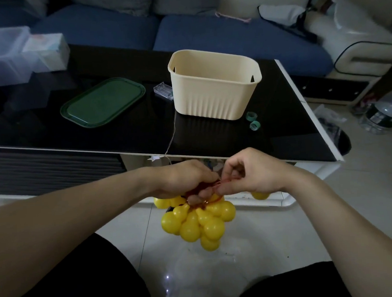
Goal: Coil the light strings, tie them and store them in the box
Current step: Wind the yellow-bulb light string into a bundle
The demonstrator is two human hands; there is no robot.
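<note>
- Head view: left hand (185, 180) gripping a gathered cluster of yellow bulbs (200, 219), held low before the table edge, probably to keep the coil bunched for tying.
- Right hand (249, 176) pinching a thin red tie (218, 185) at the top of the cluster; knot state too small to make out.
- Cream box (214, 85) open on the black table (143, 126), green lid (103, 105) set aside, presumably ready for storage.
- Thin wire (172, 136) trailing from a clear battery case (163, 91) over the edge; second string's lower part hidden.
- Small green rings (253, 120) beside the box; purpose unclear.
</note>
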